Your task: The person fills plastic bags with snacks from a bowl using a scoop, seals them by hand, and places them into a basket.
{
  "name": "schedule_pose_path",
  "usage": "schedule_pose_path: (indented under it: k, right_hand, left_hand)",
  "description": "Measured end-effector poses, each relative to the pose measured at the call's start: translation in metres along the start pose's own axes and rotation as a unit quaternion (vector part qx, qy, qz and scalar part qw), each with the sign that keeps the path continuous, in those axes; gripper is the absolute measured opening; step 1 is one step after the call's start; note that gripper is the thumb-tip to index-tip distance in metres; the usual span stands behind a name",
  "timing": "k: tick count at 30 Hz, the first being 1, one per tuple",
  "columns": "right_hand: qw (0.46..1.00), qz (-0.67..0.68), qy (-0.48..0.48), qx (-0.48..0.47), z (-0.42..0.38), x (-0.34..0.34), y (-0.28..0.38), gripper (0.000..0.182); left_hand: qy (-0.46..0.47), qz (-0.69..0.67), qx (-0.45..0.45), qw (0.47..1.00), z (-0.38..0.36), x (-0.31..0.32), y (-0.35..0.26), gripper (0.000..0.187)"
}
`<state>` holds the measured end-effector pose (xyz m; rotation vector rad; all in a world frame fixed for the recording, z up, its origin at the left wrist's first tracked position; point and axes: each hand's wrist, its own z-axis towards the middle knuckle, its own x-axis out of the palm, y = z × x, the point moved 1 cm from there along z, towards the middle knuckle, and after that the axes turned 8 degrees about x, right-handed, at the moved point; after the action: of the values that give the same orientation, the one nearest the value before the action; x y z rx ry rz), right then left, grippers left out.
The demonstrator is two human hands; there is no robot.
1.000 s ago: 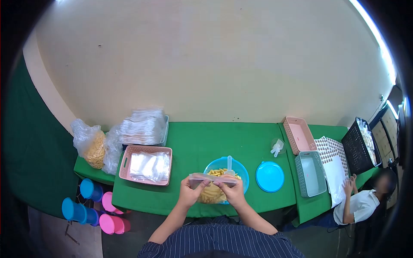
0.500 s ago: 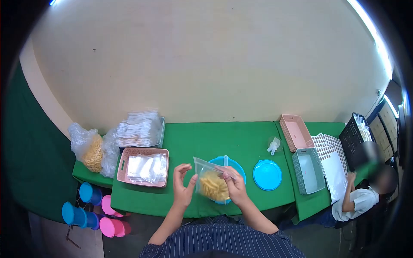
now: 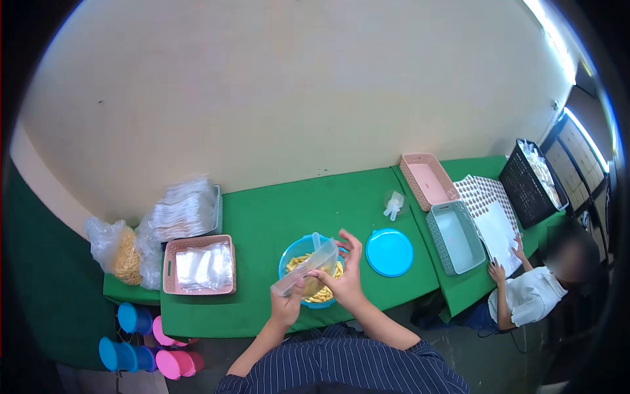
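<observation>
A clear zip bag [image 3: 304,270] with yellow stick-shaped snacks is tilted in front of me, over a blue tub [image 3: 283,253]. My left hand [image 3: 286,307] pinches the bag's lower left corner. My right hand [image 3: 343,284] has its thumb pressed on the bag near the left fingers, while its other fingers curve up at the bag's right end. Loose yellow snacks [image 3: 319,295] lie in the tub below, partly hidden by the bag and hands. A clear scoop handle [image 3: 316,240] sticks up at the tub's back rim.
Right of the tub lie a blue lid [image 3: 390,252] and a small white object [image 3: 393,206]. A pink basket [image 3: 168,284] of clear bags stands left. Pink [image 3: 426,177] and grey-green baskets [image 3: 455,238] stand right, beside sticker sheets [image 3: 491,203] and a seated person [image 3: 525,299].
The bag has gone from hanging upright to tilted. My left hand, open beside it before, now grips its corner. The view has shifted, and the person's hands now rest on the sheet.
</observation>
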<state>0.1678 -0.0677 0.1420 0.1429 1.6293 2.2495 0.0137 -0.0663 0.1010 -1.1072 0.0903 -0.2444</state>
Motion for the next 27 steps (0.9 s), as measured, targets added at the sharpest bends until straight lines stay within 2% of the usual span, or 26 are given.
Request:
schedule_pose_path:
  k: [1, 2, 3, 5, 6, 7, 9, 11, 13, 16, 18, 19, 21, 22, 23, 25, 26, 27]
  right_hand:
    - [0.992, 0.106, -0.014, 0.063, 0.004, -0.006, 0.002, 0.049]
    - [0.988, 0.140, 0.033, 0.055, 0.008, -0.013, -0.014, 0.038]
    - [0.988, 0.139, 0.025, 0.056, 0.008, -0.023, -0.020, 0.038]
    - [0.950, 0.182, 0.153, 0.201, 0.008, -0.039, -0.029, 0.026]
    - [0.955, 0.188, 0.129, 0.189, 0.008, -0.042, -0.021, 0.017]
    - [0.956, 0.186, 0.127, 0.188, 0.010, -0.049, -0.021, 0.017]
    - [0.955, 0.162, 0.180, 0.170, 0.013, -0.062, -0.023, 0.019]
    - [0.951, 0.155, 0.194, 0.184, 0.016, -0.074, -0.027, 0.021]
    - [0.946, 0.148, 0.210, 0.197, 0.020, -0.084, -0.032, 0.024]
    - [0.930, 0.165, 0.257, 0.207, 0.027, -0.096, -0.034, 0.028]
    - [0.956, 0.180, 0.160, 0.167, 0.036, -0.104, -0.024, 0.028]
    - [0.956, 0.181, 0.161, 0.164, 0.038, -0.104, -0.020, 0.028]
    - [0.984, 0.110, 0.116, 0.074, 0.039, -0.103, -0.014, 0.028]
    - [0.986, 0.057, 0.149, 0.039, 0.039, -0.099, -0.022, 0.030]
    - [0.986, 0.059, 0.151, 0.040, 0.037, -0.094, -0.027, 0.030]
    - [0.974, -0.061, 0.189, -0.113, 0.033, -0.075, -0.017, 0.038]
    - [0.971, -0.077, 0.195, -0.113, 0.031, -0.068, -0.014, 0.049]
    - [0.971, -0.075, 0.198, -0.113, 0.030, -0.066, -0.016, 0.049]
  left_hand:
    - [0.002, 0.005, -0.022, 1.000, 0.003, 0.002, 0.001, 0.035]
    - [0.003, 0.011, -0.042, 0.999, 0.005, 0.004, 0.003, 0.032]
    - [0.010, 0.008, -0.043, 0.999, 0.007, 0.007, 0.005, 0.032]
    - [0.051, 0.025, -0.005, 0.998, 0.014, 0.013, 0.008, 0.033]
    - [0.054, 0.022, -0.005, 0.998, 0.017, 0.014, 0.011, 0.033]
    - [0.072, 0.049, 0.028, 0.996, 0.020, 0.015, 0.015, 0.035]
    - [0.090, 0.075, 0.060, 0.991, 0.023, 0.017, 0.016, 0.037]
    - [0.094, -0.039, -0.060, 0.993, 0.023, 0.021, 0.009, 0.039]
    - [0.091, -0.060, -0.071, 0.992, 0.026, 0.023, 0.012, 0.041]
    - [0.090, -0.004, -0.085, 0.992, 0.030, 0.028, 0.022, 0.041]
    - [-0.116, -0.028, 0.014, 0.993, 0.037, 0.032, 0.026, 0.040]
    - [-0.115, -0.027, 0.017, 0.993, 0.038, 0.032, 0.026, 0.040]
    - [-0.013, -0.006, 0.026, 1.000, 0.037, 0.033, 0.022, 0.038]
    - [0.025, -0.013, 0.027, 0.999, 0.041, 0.047, 0.014, 0.052]
    - [0.024, -0.011, 0.027, 0.999, 0.039, 0.062, 0.010, 0.052]
    - [0.012, -0.034, 0.013, 0.999, 0.031, 0.085, 0.007, 0.066]
    - [0.010, -0.031, 0.011, 0.999, 0.031, 0.087, 0.005, 0.066]
    - [0.006, -0.050, 0.009, 0.999, 0.034, 0.089, 0.003, 0.063]
